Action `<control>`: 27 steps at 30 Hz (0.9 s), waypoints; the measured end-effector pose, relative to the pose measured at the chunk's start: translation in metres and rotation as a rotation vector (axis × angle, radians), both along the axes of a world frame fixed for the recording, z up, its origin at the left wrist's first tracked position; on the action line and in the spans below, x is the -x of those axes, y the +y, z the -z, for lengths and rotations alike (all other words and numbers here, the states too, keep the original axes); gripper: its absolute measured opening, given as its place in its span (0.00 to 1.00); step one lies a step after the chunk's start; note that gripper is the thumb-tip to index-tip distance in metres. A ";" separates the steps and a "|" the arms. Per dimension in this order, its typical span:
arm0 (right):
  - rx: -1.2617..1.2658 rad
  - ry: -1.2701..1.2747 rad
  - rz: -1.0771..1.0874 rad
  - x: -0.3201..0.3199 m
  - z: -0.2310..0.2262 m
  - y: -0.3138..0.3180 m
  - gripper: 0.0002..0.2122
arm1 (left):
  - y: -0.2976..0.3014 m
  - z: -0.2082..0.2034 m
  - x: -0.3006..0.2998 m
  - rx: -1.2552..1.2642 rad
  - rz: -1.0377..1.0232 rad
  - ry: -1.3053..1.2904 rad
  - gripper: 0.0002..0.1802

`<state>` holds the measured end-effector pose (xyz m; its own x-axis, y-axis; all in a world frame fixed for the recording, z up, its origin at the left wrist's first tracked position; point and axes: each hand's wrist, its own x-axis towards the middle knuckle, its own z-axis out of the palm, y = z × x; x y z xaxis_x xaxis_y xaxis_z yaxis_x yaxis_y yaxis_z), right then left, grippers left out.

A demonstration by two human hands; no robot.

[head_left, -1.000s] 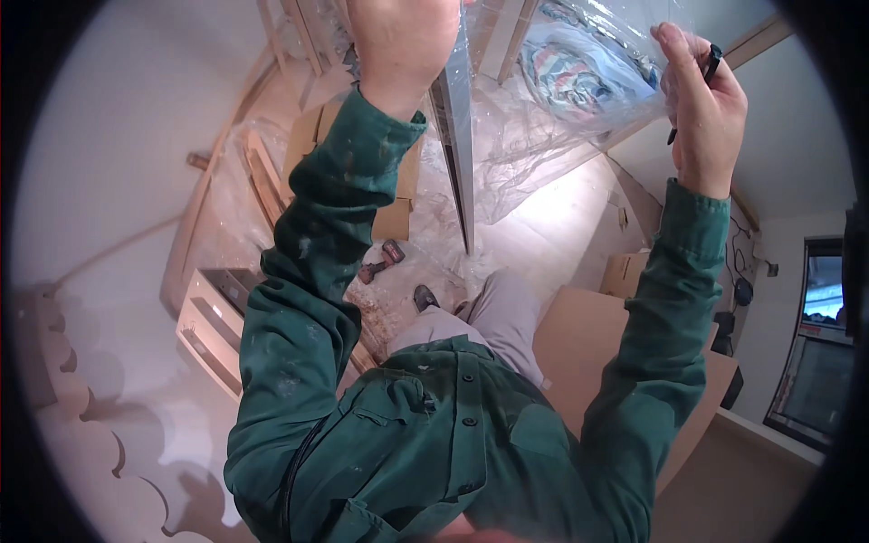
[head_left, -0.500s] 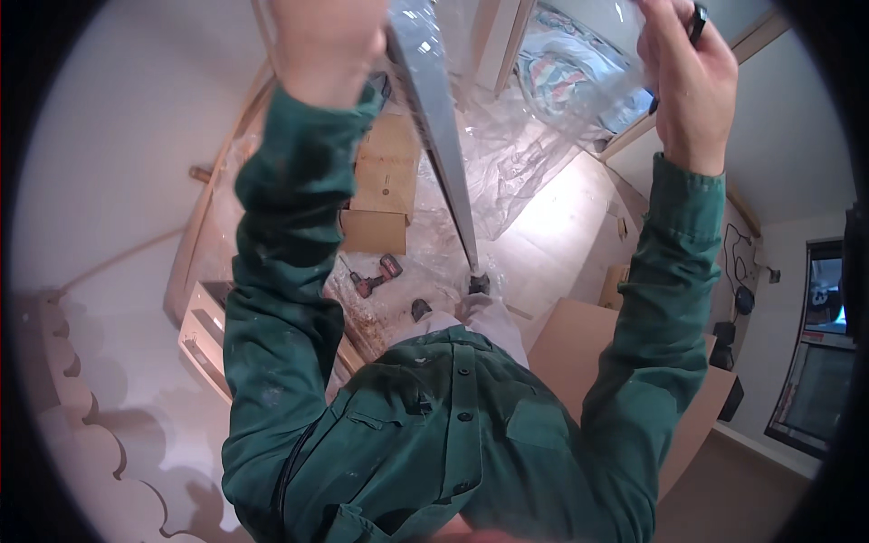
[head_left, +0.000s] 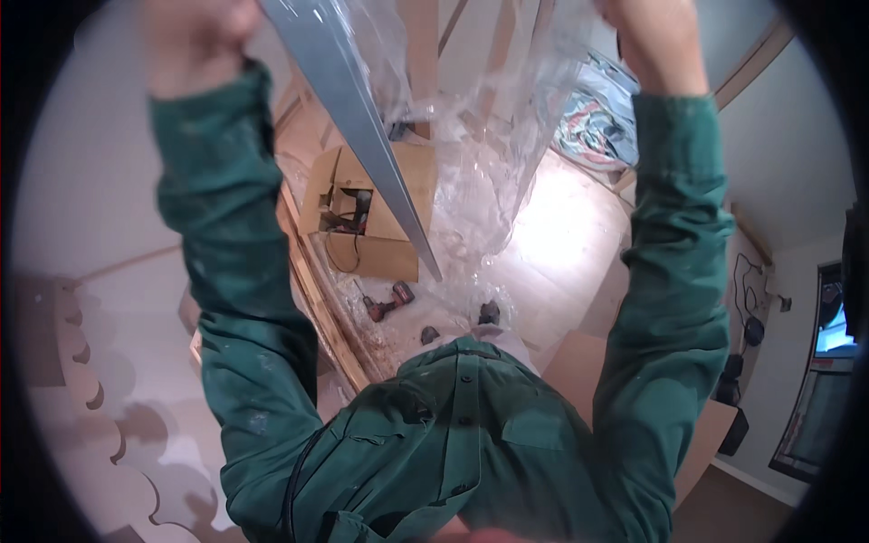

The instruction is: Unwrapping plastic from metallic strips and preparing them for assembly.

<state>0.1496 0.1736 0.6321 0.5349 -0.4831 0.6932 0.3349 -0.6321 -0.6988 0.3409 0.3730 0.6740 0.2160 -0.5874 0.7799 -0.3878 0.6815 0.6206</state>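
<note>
A long grey panel (head_left: 358, 118) slants down from the top, narrowing toward the floor near my feet. Clear plastic film (head_left: 489, 172) hangs beside it and spreads over the floor. My left hand (head_left: 204, 41), raised at the top left, is left of the panel's upper end; motion smears its fingers and the picture's edge cuts them off. My right hand (head_left: 656, 41) is raised at the top right with the film bunched up to it. Its fingers look closed on the film, though the tips are out of the picture.
An open cardboard box (head_left: 394, 244) with a dark tool inside stands behind a red-and-black cordless drill (head_left: 389, 303). Wooden strips (head_left: 321, 303) lie left of them. A bundled, patterned cloth in plastic (head_left: 597, 118) lies at the far right. A brown board (head_left: 697, 443) stands at my right.
Both hands have risen; the left also shifted left. The panel's lower end has moved away from my feet, up and left. The film has drawn upward, and more of the box shows.
</note>
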 end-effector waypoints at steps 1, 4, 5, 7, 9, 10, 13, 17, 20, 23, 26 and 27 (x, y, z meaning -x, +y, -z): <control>-0.030 0.056 -0.070 -0.012 0.013 0.007 0.13 | 0.016 0.011 0.003 -0.016 -0.074 -0.041 0.31; -0.032 0.175 -0.016 0.009 0.057 -0.025 0.11 | -0.003 0.052 0.048 -0.098 -0.166 0.190 0.28; -0.088 0.192 -0.055 0.014 0.067 -0.025 0.11 | -0.003 0.058 0.047 -0.115 -0.072 0.167 0.28; -0.229 0.253 -0.138 0.023 0.091 -0.024 0.11 | -0.004 0.080 0.044 -0.130 -0.010 0.256 0.23; -0.264 0.362 -0.188 0.037 0.107 -0.023 0.10 | -0.007 0.096 0.044 -0.170 0.034 0.314 0.26; -0.262 0.307 -0.218 0.042 0.112 -0.019 0.11 | -0.006 0.096 0.048 -0.149 0.039 0.299 0.26; -0.192 0.284 -0.223 0.062 0.116 -0.015 0.19 | -0.007 0.089 0.063 -0.223 0.120 0.256 0.27; -0.165 -0.041 -0.249 0.066 0.077 0.011 0.39 | -0.014 0.077 0.079 -0.261 0.131 0.266 0.25; -0.074 -0.152 -0.288 0.062 0.053 0.026 0.37 | -0.015 0.074 0.091 -0.304 0.188 0.267 0.24; -0.048 -0.182 -0.260 0.062 0.036 0.042 0.31 | -0.018 0.085 0.105 -0.338 0.268 0.292 0.23; -0.013 -0.253 -0.190 0.057 0.029 0.047 0.22 | -0.028 0.103 0.111 -0.381 0.266 0.310 0.27; -0.027 -0.206 -0.136 0.056 0.032 0.043 0.16 | -0.031 0.111 0.110 -0.363 0.344 0.342 0.28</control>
